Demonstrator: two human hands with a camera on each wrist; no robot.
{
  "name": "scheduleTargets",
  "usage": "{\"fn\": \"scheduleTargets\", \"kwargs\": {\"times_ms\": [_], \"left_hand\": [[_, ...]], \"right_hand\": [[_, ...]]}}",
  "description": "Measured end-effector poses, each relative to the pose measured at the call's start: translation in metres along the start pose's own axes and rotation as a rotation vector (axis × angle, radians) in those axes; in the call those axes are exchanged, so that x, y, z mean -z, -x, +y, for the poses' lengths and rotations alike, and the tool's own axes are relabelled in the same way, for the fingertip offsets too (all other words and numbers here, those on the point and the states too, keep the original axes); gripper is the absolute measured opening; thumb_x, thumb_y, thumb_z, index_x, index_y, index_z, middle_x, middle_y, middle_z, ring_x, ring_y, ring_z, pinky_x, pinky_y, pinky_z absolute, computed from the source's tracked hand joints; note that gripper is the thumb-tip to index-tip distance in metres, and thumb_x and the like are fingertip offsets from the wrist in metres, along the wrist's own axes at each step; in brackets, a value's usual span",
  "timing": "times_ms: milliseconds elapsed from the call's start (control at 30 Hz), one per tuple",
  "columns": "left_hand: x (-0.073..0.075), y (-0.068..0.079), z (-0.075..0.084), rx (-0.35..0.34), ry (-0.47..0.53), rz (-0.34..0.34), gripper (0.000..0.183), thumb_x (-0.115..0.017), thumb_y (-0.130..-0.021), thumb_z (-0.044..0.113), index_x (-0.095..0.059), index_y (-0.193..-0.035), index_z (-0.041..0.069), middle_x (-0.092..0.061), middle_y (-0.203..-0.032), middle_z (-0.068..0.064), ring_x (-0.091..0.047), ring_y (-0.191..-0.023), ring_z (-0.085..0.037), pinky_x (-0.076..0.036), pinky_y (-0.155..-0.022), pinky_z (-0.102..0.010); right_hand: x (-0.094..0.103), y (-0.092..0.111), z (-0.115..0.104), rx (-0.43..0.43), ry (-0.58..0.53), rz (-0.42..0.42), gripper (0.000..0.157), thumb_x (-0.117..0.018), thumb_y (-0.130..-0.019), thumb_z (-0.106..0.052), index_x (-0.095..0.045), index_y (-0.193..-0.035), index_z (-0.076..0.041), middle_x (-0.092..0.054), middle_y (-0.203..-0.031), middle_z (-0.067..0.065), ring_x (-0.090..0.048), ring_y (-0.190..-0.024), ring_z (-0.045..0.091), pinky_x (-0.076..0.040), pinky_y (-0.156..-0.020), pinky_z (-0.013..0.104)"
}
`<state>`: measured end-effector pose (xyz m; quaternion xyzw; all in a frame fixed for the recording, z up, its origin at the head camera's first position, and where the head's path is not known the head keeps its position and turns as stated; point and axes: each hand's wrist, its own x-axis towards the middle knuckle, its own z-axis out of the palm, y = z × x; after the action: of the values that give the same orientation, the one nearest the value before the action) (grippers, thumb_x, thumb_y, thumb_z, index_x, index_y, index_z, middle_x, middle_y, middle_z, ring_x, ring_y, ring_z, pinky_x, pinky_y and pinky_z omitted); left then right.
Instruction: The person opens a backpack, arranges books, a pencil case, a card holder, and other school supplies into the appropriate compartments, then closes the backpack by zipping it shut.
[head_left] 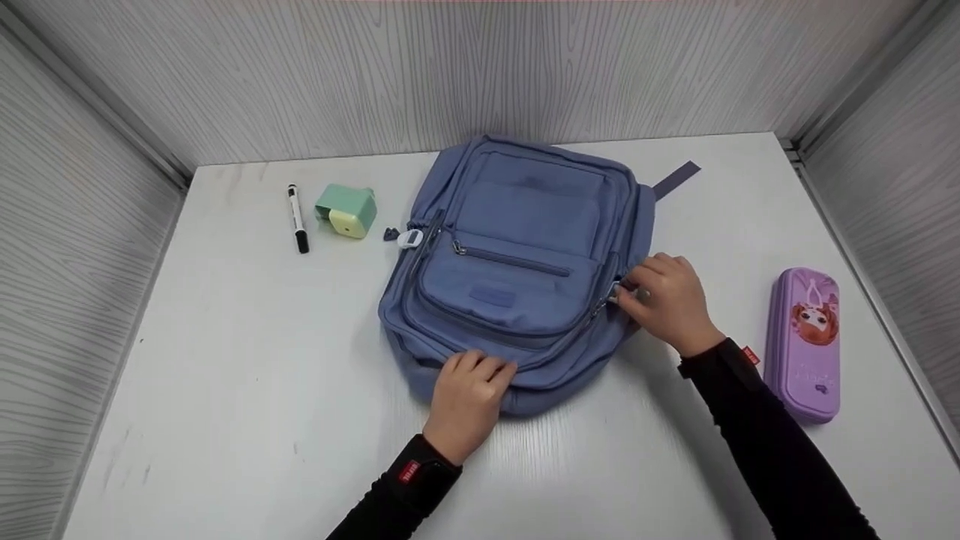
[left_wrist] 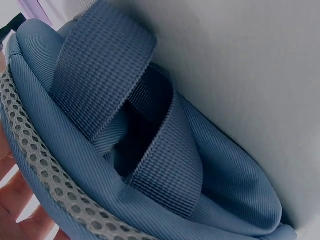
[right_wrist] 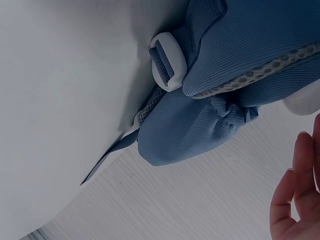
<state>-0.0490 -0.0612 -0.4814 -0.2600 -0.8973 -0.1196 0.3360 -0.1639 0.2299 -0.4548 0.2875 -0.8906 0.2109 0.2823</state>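
Note:
A blue backpack (head_left: 525,217) lies front side up on the white table, its near end toward me. At that near end my left hand (head_left: 466,401) grips the fabric edge with bent fingers. In the left wrist view, its fingers show beside the grey mesh trim (left_wrist: 55,180), with a loop of webbing strap (left_wrist: 105,65) close by. My right hand (head_left: 667,300) pinches the zipper pull (head_left: 615,291) at the bag's right side. The right wrist view shows this hand's fingers (right_wrist: 302,175) near the bag's side, beyond a white strap buckle (right_wrist: 172,62); the pull is hidden there.
Left of the bag are a black-and-white marker (head_left: 297,217) and a small green-and-yellow box-shaped thing (head_left: 346,210). A round white tag (head_left: 409,238) hangs at the bag's left side. A purple pencil case (head_left: 806,345) lies at the right, near my right sleeve. Panels wall the table's back and sides.

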Motion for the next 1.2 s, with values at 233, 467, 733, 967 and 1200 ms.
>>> {"fn": "scheduleTargets", "kwargs": {"times_ms": [233, 467, 733, 967, 1200], "left_hand": [[0.001, -0.001, 0.002, 0.007, 0.014, -0.003, 0.013, -0.079, -0.077, 0.009, -0.081, -0.088, 0.016, -0.074, -0.083, 0.003, -0.064, -0.079, -0.019, -0.053, -0.073, -0.032], [0.001, -0.001, 0.003, 0.001, 0.005, -0.009, 0.014, -0.079, -0.077, 0.008, -0.081, -0.088, 0.016, -0.074, -0.083, 0.004, -0.064, -0.078, -0.018, -0.053, -0.073, -0.032], [0.001, -0.001, 0.002, -0.015, -0.019, -0.011, 0.012, -0.079, -0.077, 0.009, -0.081, -0.086, 0.016, -0.074, -0.080, 0.004, -0.063, -0.075, -0.018, -0.053, -0.071, -0.032], [0.002, -0.002, -0.001, -0.044, -0.048, -0.003, 0.012, -0.081, -0.075, 0.008, -0.081, -0.084, 0.015, -0.074, -0.077, 0.002, -0.064, -0.071, -0.018, -0.054, -0.068, -0.030], [0.002, -0.005, -0.003, -0.069, -0.060, 0.000, 0.012, -0.079, -0.075, 0.007, -0.081, -0.082, 0.015, -0.073, -0.074, 0.001, -0.062, -0.067, -0.018, -0.054, -0.062, -0.029]], "right_hand": [[0.002, -0.001, 0.002, -0.038, -0.012, 0.010, 0.017, -0.073, -0.073, -0.007, -0.058, -0.067, -0.005, -0.057, -0.064, 0.009, -0.048, -0.062, 0.026, -0.035, -0.060, 0.040], [0.003, -0.005, 0.003, -0.053, -0.018, 0.006, 0.017, -0.071, -0.072, -0.008, -0.056, -0.064, -0.005, -0.055, -0.062, 0.009, -0.047, -0.061, 0.025, -0.035, -0.061, 0.040], [0.005, -0.009, 0.004, -0.093, -0.019, -0.018, 0.019, -0.071, -0.073, -0.008, -0.055, -0.063, -0.005, -0.056, -0.061, 0.010, -0.048, -0.061, 0.025, -0.036, -0.062, 0.043], [0.002, -0.013, 0.006, -0.117, -0.004, -0.072, 0.019, -0.073, -0.075, -0.009, -0.058, -0.064, -0.005, -0.059, -0.062, 0.009, -0.050, -0.062, 0.026, -0.038, -0.065, 0.046], [0.002, -0.021, 0.008, -0.142, 0.038, -0.128, 0.020, -0.072, -0.075, -0.013, -0.059, -0.063, -0.006, -0.060, -0.063, 0.011, -0.052, -0.064, 0.030, -0.041, -0.068, 0.050]]}}
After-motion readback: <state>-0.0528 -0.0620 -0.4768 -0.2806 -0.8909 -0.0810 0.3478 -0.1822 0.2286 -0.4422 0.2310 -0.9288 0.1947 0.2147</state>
